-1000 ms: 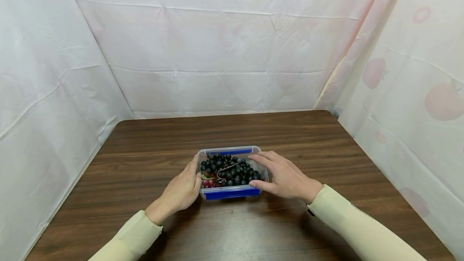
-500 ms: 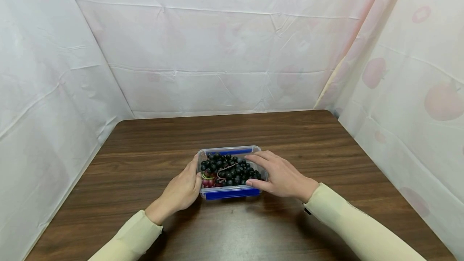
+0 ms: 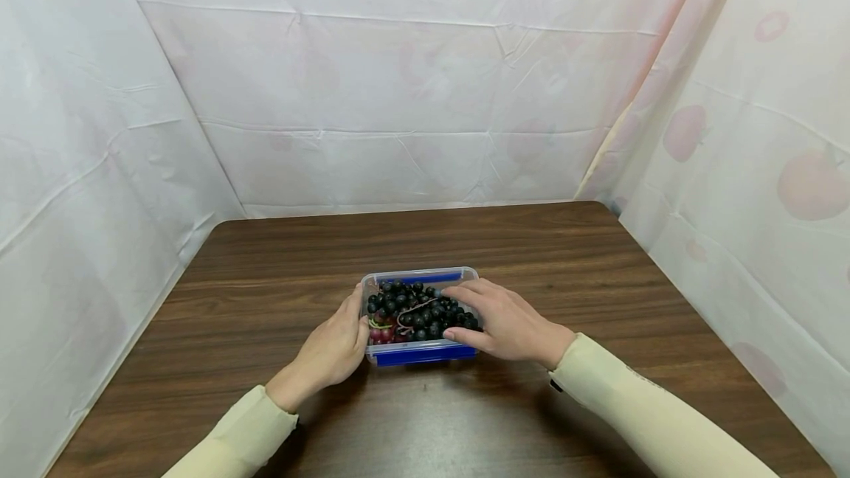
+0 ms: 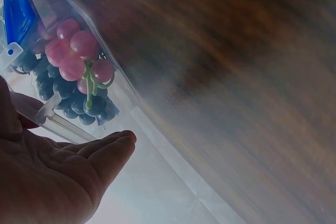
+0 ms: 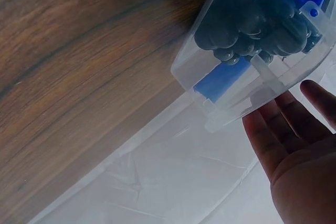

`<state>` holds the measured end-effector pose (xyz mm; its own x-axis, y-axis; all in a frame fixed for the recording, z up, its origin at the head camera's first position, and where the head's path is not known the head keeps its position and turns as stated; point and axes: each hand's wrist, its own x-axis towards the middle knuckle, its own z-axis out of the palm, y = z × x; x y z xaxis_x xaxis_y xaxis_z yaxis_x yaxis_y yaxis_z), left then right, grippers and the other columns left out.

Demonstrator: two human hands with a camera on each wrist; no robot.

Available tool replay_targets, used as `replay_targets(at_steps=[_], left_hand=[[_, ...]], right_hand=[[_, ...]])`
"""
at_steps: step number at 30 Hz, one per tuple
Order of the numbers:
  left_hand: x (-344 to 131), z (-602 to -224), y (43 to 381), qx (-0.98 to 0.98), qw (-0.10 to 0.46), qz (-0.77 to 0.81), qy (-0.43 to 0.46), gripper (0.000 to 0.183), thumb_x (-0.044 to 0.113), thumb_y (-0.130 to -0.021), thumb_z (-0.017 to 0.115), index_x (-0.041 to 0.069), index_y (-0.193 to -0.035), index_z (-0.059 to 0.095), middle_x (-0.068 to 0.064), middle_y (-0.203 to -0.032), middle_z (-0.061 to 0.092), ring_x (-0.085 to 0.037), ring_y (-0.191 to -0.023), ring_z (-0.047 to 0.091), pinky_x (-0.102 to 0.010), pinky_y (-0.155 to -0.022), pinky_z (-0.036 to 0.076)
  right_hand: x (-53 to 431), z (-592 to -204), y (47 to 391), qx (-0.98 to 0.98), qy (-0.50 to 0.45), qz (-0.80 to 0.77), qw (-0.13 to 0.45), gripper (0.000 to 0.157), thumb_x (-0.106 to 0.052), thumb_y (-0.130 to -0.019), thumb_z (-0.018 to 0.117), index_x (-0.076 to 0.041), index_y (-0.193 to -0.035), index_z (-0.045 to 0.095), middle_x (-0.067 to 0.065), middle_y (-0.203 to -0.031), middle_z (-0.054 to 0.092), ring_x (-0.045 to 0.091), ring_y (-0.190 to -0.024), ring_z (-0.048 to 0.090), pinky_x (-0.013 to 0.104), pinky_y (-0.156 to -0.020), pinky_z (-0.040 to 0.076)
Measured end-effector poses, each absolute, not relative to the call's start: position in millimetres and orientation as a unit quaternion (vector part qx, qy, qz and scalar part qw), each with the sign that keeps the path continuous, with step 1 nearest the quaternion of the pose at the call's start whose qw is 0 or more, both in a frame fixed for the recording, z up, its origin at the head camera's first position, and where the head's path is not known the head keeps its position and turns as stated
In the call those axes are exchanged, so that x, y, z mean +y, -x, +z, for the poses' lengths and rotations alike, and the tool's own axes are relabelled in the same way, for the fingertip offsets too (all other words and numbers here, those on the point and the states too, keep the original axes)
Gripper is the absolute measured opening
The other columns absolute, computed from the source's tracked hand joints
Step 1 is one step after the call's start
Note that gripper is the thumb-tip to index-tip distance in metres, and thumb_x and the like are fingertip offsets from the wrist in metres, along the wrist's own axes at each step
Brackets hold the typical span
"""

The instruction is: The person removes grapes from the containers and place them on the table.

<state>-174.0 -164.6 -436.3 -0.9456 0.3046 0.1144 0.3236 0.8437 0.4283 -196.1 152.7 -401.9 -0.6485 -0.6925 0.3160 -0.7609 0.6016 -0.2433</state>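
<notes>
Wooden tabletop (image 3: 412, 242) bears boxed grapes (image 3: 434, 329) between left hand (image 3: 332, 344) and right hand (image 3: 510, 321).

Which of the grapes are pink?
The cluster with a green stem in the near left corner of the container, by the left hand; the other grapes look near-black.

Container (image 3: 420, 272): clear | side clips (image 3: 425, 354): deep blue | dark grapes (image 3: 434, 316): near-black, thin stem (image 3: 419, 306) brownish-pink | pink grapes (image 4: 71, 66): rosy red — stalk (image 4: 90, 88) light green | tabletop (image 3: 425, 411): dark brown, streaked wood grain | sleeves (image 3: 627, 393): pale cream-yellow | backdrop (image 3: 398, 80): white — faded red fruit prints (image 3: 685, 133) at right
</notes>
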Motion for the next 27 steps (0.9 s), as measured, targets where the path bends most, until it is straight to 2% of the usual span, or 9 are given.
replay_targets(at_steps=[6,21,27], left_hand=[[-165,-436,174,-0.96,0.022,-0.227,0.162,0.065,0.023,-0.11,0.039,-0.004,-0.162,0.013,-0.027,-0.161,0.031,-0.04,-0.143,0.042,-0.056,-0.11,0.042],[-164,-435,173,-0.96,0.017,-0.228,0.161,0.065,0.023,-0.11,0.039,-0.004,-0.162,0.013,-0.027,-0.162,0.031,-0.039,-0.143,0.042,-0.056,-0.109,0.042],[-164,-436,174,-0.959,0.028,-0.227,0.166,0.064,0.022,-0.109,0.04,-0.004,-0.162,0.014,-0.028,-0.161,0.032,-0.04,-0.143,0.041,-0.056,-0.111,0.041]], right_hand=[[148,-402,196,-0.891,-0.407,0.179,0.087,0.065,-0.061,-0.099,0.055,-0.015,-0.145,0.059,-0.002,-0.138,0.06,0.014,-0.124,0.058,0.041,-0.099,0.053],[141,-404,197,-0.89,-0.414,0.173,0.079,0.061,-0.059,-0.1,0.057,-0.015,-0.143,0.061,-0.003,-0.13,0.063,0.012,-0.117,0.06,0.038,-0.097,0.053],[139,-404,198,-0.895,-0.409,0.16,0.075,0.063,-0.062,-0.1,0.053,-0.018,-0.143,0.061,-0.004,-0.129,0.063,0.011,-0.116,0.06,0.037,-0.097,0.053]])
